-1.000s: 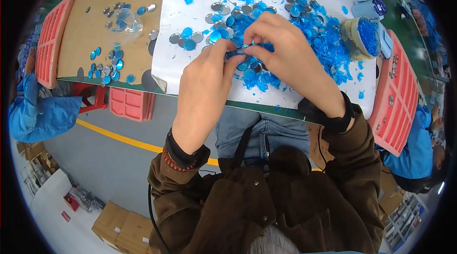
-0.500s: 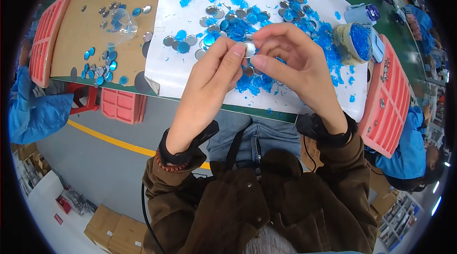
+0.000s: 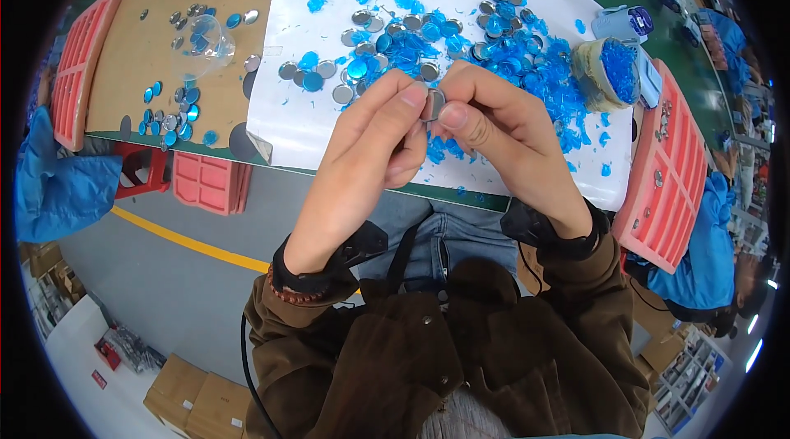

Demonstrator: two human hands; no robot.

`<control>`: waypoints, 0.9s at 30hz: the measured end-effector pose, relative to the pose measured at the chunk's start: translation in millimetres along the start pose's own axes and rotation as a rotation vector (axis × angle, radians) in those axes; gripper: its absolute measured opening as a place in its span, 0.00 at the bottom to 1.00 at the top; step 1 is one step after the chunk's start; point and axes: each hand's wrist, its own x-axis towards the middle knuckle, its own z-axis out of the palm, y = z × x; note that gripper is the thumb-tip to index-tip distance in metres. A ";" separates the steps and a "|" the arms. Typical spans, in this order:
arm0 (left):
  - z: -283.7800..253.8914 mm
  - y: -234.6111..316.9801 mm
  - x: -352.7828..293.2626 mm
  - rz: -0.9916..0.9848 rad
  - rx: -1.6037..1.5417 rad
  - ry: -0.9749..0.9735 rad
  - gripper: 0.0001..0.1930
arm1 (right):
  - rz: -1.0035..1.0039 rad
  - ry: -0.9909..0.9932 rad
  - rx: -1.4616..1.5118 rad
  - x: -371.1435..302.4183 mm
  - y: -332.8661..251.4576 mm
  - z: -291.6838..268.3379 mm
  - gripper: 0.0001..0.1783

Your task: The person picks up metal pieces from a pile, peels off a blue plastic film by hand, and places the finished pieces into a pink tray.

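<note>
Between my two hands, over the white sheet, a small round silver metal disc (image 3: 433, 105) is held up and tilted. My left hand (image 3: 381, 128) pinches its left edge between thumb and fingers. On its right edge, the thumb and forefinger of my right hand (image 3: 502, 125) press as well. Beyond my fingers lies a spread of silver discs (image 3: 341, 94), several of them covered with blue film (image 3: 357, 68). Crumpled scraps of blue film (image 3: 527, 69) are heaped among and to the right of them.
A tub of blue scraps (image 3: 605, 73) stands right, by a blue-and-white container (image 3: 623, 23). Pink trays (image 3: 662, 167) flank the table. More discs and a clear cup (image 3: 206, 48) lie on brown cardboard (image 3: 115, 110) at left. People in blue clothing (image 3: 66, 180) are on both sides.
My right hand's thumb and forefinger have closed onto the disc's right edge. The disc has turned from facing up to a more edge-on tilt.
</note>
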 end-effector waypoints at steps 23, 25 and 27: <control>3.4 -1.0 1.8 -0.035 -0.078 0.089 0.12 | 0.082 -0.063 0.018 -1.2 -4.0 -2.2 0.08; 5.3 -1.7 1.1 -0.001 -0.025 0.118 0.12 | 0.104 -0.028 0.035 -0.6 -5.1 0.9 0.08; 8.5 -2.7 0.8 0.068 0.086 0.178 0.12 | 0.115 -0.011 0.044 -0.8 -6.7 1.8 0.08</control>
